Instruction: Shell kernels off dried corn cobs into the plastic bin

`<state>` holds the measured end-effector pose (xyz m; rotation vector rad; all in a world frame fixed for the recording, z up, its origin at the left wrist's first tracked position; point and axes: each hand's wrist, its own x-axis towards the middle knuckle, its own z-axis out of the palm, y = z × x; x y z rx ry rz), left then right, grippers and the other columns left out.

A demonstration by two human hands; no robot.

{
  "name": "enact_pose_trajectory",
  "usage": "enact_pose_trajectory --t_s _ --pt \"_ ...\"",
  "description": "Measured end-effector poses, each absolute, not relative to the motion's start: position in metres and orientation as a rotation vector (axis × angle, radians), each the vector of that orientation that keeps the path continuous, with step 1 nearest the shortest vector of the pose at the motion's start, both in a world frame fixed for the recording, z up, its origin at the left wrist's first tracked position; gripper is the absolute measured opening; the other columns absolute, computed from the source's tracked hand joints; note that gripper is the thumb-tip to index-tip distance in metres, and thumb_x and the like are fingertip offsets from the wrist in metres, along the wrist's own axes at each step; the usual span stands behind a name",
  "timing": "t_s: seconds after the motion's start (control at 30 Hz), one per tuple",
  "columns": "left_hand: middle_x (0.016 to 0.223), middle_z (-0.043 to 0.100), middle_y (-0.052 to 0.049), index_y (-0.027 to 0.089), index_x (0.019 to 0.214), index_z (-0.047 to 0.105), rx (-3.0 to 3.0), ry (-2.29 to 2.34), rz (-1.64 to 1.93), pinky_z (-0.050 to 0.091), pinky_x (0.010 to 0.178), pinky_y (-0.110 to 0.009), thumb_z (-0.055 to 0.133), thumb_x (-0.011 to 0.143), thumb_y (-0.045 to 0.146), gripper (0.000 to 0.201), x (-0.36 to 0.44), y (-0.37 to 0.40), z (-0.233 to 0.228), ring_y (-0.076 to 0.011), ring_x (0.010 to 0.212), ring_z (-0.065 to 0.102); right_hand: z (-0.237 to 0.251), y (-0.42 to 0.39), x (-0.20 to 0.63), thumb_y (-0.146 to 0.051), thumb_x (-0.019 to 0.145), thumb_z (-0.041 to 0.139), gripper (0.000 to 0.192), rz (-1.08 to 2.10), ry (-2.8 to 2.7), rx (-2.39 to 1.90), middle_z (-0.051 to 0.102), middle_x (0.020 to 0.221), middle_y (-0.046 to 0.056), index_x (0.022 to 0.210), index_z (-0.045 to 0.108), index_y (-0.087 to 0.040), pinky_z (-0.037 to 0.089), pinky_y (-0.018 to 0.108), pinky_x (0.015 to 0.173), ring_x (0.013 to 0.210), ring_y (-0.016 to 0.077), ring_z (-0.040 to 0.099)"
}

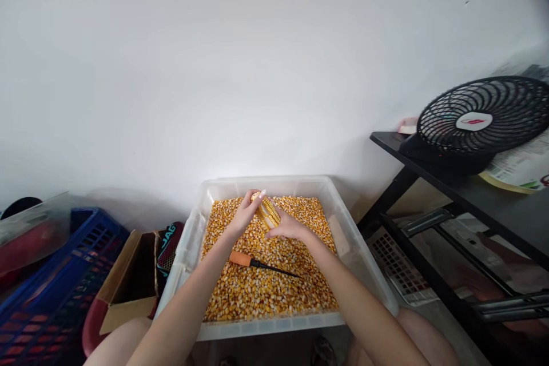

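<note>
Between my two hands is a yellow corn cob [268, 214], tilted, with some rows of kernels gone and pale core showing. My left hand [247, 211] is closed around its upper end, the thumb lying along it. At the lower right end, my right hand [288, 225] grips the same cob. Beneath them, loose corn kernels [274, 297] fill a translucent plastic bin [266, 329]. A screwdriver-like tool with an orange handle [240, 258] and a thin dark shaft lies on the kernels, below the hands and touched by neither.
Left of the bin are a cardboard box [124, 291], a dark pouch [168, 249] and a blue plastic crate [55, 274]. On the right, a black fan [476, 123] stands on a black table [388, 142]. A white wall [257, 68] rises behind the bin.
</note>
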<state>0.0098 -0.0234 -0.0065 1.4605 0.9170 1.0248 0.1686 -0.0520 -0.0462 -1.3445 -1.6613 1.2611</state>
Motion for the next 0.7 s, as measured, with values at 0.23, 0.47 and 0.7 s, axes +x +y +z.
enact_pose_trajectory --t_s 0.23,0.47,0.7 --pt "0.083 0.054 0.001 0.021 0.097 0.047 1.492 0.969 1.024 0.041 0.072 -0.026 0.047 0.083 0.051 0.033 0.0133 -0.0254 -0.0133 -0.0142 0.078 0.050 -0.0519 -0.0527 0.1708 -0.023 0.051 0.078 0.080 1.262 -1.708 -1.354 0.058 0.118 0.003 0.125 0.048 -0.024 0.038 0.038 0.095 0.104 0.0238 0.054" --pt "0.091 0.057 -0.001 0.022 0.103 0.043 1.352 0.824 1.044 0.042 0.080 -0.029 0.054 0.080 0.048 0.037 0.0173 -0.0297 -0.0168 -0.0165 0.088 0.055 -0.0520 -0.0548 0.1705 -0.025 0.049 0.079 0.069 1.259 -1.677 -1.419 0.060 0.103 0.001 0.114 0.054 -0.022 0.041 0.036 0.086 0.093 0.0226 0.056" --pt "0.089 0.054 -0.001 0.022 0.112 0.041 1.251 0.722 1.065 0.043 0.076 -0.026 0.063 0.075 0.039 0.046 0.0185 -0.0312 -0.0122 -0.0145 0.083 0.055 -0.0537 -0.0530 0.1656 -0.026 0.052 0.078 0.060 1.294 -1.608 -1.378 0.058 0.089 -0.001 0.106 0.053 -0.020 0.044 0.029 0.069 0.076 0.0162 0.054"
